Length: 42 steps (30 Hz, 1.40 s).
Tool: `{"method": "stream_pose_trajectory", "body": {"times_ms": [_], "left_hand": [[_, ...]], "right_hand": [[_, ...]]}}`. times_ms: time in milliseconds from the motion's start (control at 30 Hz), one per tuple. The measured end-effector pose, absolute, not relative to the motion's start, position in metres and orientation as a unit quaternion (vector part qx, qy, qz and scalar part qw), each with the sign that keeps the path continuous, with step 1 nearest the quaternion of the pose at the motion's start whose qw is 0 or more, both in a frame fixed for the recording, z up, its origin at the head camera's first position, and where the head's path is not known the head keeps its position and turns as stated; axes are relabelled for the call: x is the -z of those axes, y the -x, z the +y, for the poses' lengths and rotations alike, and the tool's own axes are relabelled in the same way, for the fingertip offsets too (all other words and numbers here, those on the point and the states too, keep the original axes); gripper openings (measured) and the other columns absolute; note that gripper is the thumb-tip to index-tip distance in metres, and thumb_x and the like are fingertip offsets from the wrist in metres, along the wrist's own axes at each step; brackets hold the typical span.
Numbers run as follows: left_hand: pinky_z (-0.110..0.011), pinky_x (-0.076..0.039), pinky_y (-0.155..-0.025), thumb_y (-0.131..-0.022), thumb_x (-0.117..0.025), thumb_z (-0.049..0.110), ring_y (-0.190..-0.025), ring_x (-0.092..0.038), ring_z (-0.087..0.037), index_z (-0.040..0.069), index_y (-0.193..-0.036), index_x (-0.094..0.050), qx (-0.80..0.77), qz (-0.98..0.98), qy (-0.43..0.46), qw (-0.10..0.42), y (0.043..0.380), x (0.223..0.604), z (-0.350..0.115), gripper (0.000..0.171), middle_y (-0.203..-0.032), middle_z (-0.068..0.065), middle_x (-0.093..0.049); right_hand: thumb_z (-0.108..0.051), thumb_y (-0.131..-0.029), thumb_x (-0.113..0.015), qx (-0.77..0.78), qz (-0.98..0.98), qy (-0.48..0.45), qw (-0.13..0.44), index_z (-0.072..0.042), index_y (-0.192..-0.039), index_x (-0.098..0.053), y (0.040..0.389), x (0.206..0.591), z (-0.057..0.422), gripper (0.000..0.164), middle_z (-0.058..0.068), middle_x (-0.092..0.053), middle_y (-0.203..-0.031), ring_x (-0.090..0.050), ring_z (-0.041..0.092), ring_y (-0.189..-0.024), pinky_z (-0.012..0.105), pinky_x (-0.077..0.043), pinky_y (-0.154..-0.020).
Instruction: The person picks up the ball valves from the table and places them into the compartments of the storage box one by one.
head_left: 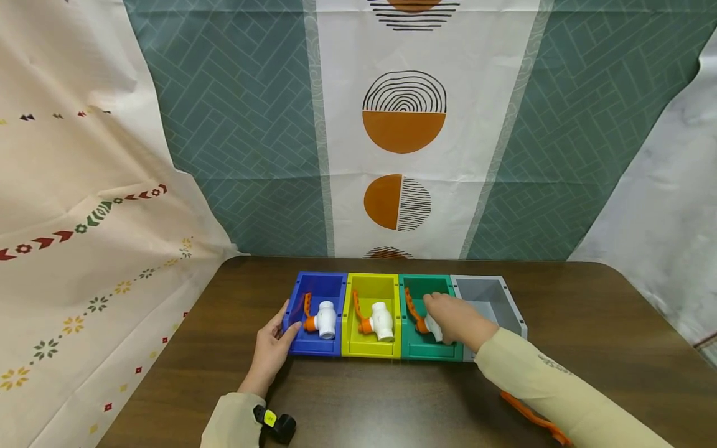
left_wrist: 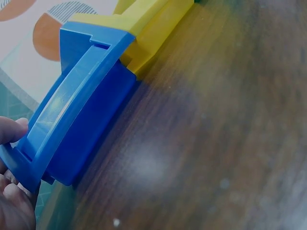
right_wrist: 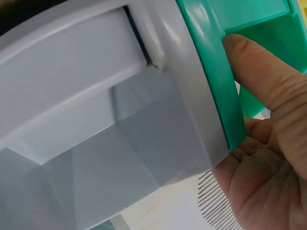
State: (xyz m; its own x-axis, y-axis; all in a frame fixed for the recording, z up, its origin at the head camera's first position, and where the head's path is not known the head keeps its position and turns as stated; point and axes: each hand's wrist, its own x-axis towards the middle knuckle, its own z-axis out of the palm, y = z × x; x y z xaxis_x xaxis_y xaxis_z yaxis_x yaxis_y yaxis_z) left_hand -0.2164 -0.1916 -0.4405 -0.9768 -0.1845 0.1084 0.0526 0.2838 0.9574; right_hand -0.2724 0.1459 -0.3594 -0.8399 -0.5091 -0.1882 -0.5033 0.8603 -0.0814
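Observation:
My left hand (head_left: 271, 353) grips the outer side wall of the blue bin (head_left: 313, 350); in the left wrist view the thumb (left_wrist: 13, 130) lies over the rim, with the other fingers outside. My right hand (head_left: 454, 318) reaches down into the green bin (head_left: 431, 351), its fingers curled at the white body of a ball valve (head_left: 434, 327) with an orange handle. In the right wrist view the thumb (right_wrist: 259, 67) is inside the green bin, and the valve is mostly hidden behind it. Similar ball valves lie in the blue bin and in the yellow bin (head_left: 370, 350).
A grey bin (head_left: 515, 311) adjoins the green one at the right end of the row, partly covered by the right forearm. An orange handle (head_left: 534, 418) shows from under the right sleeve on the brown wooden table (head_left: 358, 398). Patterned cloth (head_left: 252, 124) hangs behind.

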Motion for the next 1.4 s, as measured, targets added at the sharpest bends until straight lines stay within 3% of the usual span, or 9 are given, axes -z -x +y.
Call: {"method": "stream_pose_trajectory", "body": {"times_ms": [667,1400], "left_hand": [[-0.039,-0.038,-0.101,-0.094,-0.057,0.007,-0.133,-0.041,-0.034,0.005,-0.147,-0.034,0.608,-0.787,-0.04,0.097,0.2151,0.439,-0.1904,0.058,-0.15,-0.017,-0.034],[-0.04,-0.04,-0.1,-0.093,-0.058,0.006,-0.131,-0.043,-0.034,0.005,-0.146,-0.035,0.606,-0.788,-0.044,0.101,0.2168,0.4433,-0.1907,0.057,-0.148,-0.018,-0.036]], "right_hand": [[0.01,-0.064,-0.08,-0.009,0.956,0.276,0.097,0.006,-0.105,-0.057,0.2687,0.3586,0.1432,0.047,0.017,-0.059,-0.095,-0.054,0.025,-0.079,0.038,-0.056,-0.066],[0.012,-0.066,-0.078,-0.018,0.955,0.278,0.105,0.007,-0.103,-0.056,0.2677,0.3624,0.14,0.044,0.02,-0.058,-0.094,-0.055,0.025,-0.075,0.036,-0.055,-0.06]]}}
